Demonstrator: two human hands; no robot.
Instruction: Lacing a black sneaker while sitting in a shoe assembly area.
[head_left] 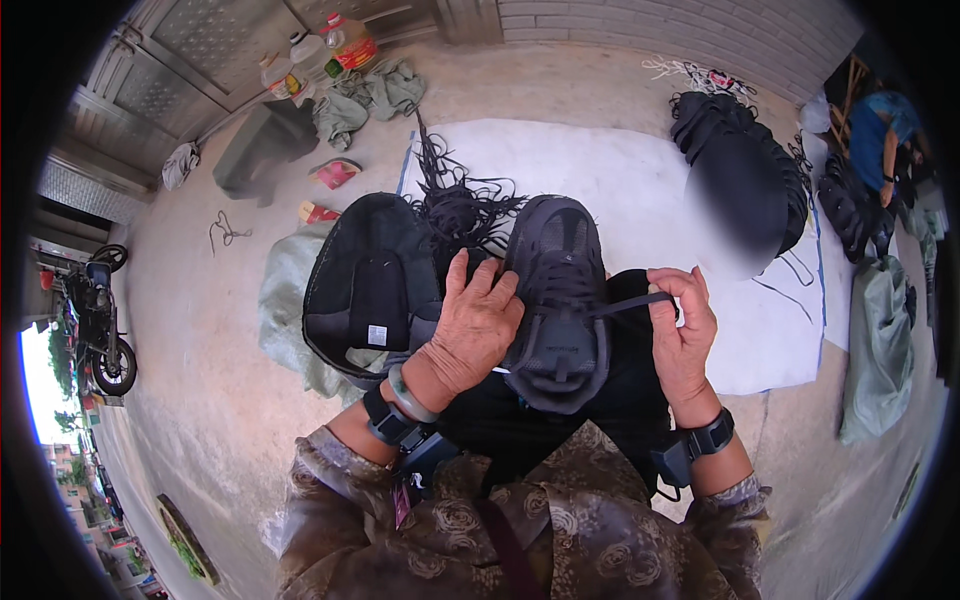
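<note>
A black shoe upper (560, 245) lies upright in front of me, toe pointing away, laces crossing its middle. My left hand (470, 325) grips its left side, fingertips along the edge and thumb out of sight. My right hand (683, 330) pinches a flat black shoelace (632, 303) between thumb and forefinger. That lace runs taut from the right side of the shoe upper. To the left, a black padded piece with an open hollow (355, 290) bears a small white label. Behind both lies a tangled bundle of black laces (455, 205).
A white sheet (630, 165) covers the floor ahead, with a heap of black shoe uppers (712, 125) on its right. Another person (885, 135) bends at the far right near a green sack (872, 345). Bottles (350, 42) stand by the metal doors; a motorcycle (100, 325) is left.
</note>
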